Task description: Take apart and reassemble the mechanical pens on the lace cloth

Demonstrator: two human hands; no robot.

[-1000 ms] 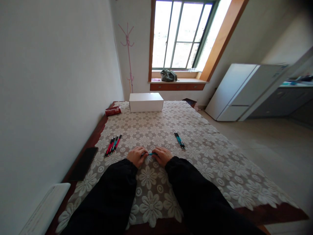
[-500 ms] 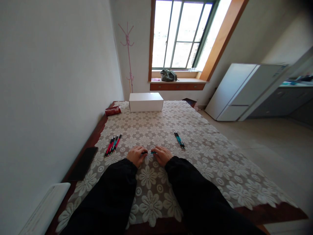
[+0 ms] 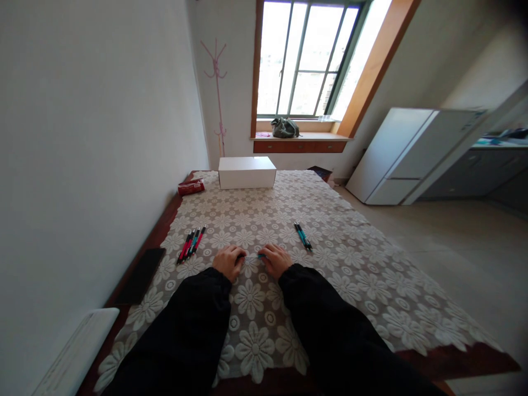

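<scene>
Tablecloth (image 3: 264, 212) with flowers under both hands (image 3: 228, 263) (image 3: 276, 260), window (image 3: 315, 58) beyond, refrigerator (image 3: 406, 151) at right.

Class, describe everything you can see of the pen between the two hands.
The pen is mostly hidden by the fingers. A short teal part shows at the right hand, and a thin, pale, seemingly see-through length spans the gap to the left hand. It runs sideways, roughly level, over the flowered cloth, pinched by fingers of both hands. Its ends, and whether it touches the cloth, cannot be made out.
</scene>
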